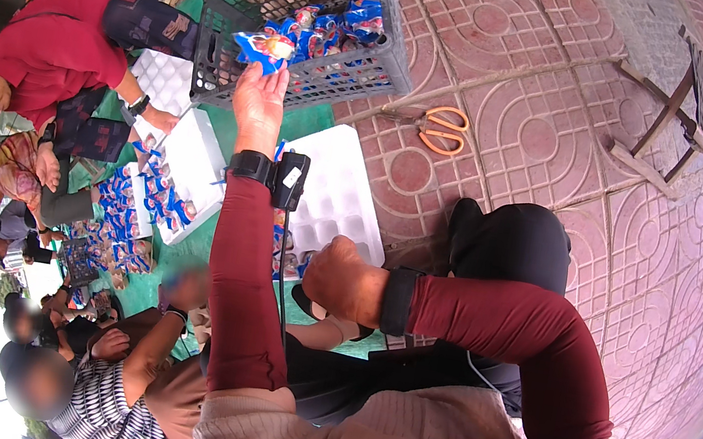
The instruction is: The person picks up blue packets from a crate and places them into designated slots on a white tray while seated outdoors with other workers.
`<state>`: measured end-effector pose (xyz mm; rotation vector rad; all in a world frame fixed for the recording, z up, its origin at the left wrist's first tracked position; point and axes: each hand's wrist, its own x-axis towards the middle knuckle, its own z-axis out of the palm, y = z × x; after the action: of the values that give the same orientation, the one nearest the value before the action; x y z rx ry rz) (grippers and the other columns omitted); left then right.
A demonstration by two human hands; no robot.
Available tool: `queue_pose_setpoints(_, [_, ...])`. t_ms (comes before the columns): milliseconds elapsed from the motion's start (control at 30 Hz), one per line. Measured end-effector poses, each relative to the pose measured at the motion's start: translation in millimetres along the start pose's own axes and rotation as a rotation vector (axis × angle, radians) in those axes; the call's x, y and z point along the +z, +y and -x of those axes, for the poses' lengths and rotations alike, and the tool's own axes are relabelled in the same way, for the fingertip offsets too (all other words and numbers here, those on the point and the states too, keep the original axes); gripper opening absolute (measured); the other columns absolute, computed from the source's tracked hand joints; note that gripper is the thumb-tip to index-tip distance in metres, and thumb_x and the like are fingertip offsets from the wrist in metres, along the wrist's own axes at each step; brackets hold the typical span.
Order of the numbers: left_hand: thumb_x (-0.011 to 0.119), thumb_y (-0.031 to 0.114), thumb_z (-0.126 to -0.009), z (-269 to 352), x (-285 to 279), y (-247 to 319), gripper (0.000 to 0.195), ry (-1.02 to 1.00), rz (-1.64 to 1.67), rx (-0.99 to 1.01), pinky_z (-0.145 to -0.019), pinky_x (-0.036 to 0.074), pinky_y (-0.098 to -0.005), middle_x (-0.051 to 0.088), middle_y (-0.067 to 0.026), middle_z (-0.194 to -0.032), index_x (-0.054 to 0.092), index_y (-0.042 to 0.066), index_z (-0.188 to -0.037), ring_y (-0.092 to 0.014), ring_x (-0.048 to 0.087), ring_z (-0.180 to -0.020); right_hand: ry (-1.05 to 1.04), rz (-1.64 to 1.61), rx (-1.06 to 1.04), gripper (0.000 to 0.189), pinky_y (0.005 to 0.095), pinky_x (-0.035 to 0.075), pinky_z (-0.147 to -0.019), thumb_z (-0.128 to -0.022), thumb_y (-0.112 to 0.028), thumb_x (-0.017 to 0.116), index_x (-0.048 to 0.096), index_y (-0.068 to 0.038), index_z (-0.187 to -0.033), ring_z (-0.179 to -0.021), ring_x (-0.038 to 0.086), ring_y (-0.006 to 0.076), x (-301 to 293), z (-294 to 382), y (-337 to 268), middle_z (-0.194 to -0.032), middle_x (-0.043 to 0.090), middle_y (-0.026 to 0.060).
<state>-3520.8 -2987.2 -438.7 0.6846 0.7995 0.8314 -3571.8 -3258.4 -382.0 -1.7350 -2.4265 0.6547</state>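
Note:
My left hand (261,103) reaches over the black plastic crate (376,73), palm up. At its fingertips is a blue and clear plastic packet (267,50) with a rounded item inside. Several similar packets (327,30) lie piled in the crate. My right hand (341,280) is curled near the edge of a white molded tray (337,182); its fingertips are hidden, and I cannot see whether it holds anything. A few packets (292,264) show at the tray's lower end, partly covered by my arm.
Orange-handled scissors (443,130) lie on the red paving tiles. A small folding stool (695,123) stands at right. A person in red (59,52) works at another white tray (194,158) with packets. Other people sit along the green ground sheet (178,257).

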Motion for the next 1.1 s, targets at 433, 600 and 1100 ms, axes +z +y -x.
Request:
queue_pose_setpoints(433, [0.057,0.012,-0.078,125,-211,-9,0.026,0.477,-0.674,-0.019,-0.059,0.048,-0.0251,0.060,-0.0055,-0.082,0.055,0.004,-0.102,-0.015,0.058,-0.069,0.063,-0.047,-0.112,0.007,0.0335,0.036,-0.053,-0.061,-0.015,0.062,0.063,-0.011,-0.067,-0.065,0.060,0.0195,4,14,-6,-0.065,0.060,0.0036])
queue_pose_setpoints(600, [0.064,0.024,-0.075,185,-251,-81,0.024,0.324,-1.094,-0.166,-0.050,0.046,-0.0260,0.061,-0.0046,-0.068,0.063,0.002,-0.084,-0.014,0.058,-0.057,-0.024,0.021,-0.175,0.009,0.0327,0.035,-0.052,-0.060,-0.016,0.062,0.061,-0.009,-0.065,-0.063,0.058,0.0196,16,29,-22,-0.064,0.057,0.0050])
queue_pose_setpoints(1100, [0.060,0.025,-0.073,223,-209,-165,0.044,-0.118,-1.790,0.201,-0.075,0.044,-0.0481,0.061,-0.0190,-0.091,0.049,0.005,-0.110,-0.039,0.056,-0.087,-0.092,-0.017,-0.199,0.013,0.0335,0.038,-0.054,-0.056,-0.016,0.065,0.063,-0.008,-0.066,-0.067,0.059,0.0210,29,36,-28,-0.068,0.059,0.0079])
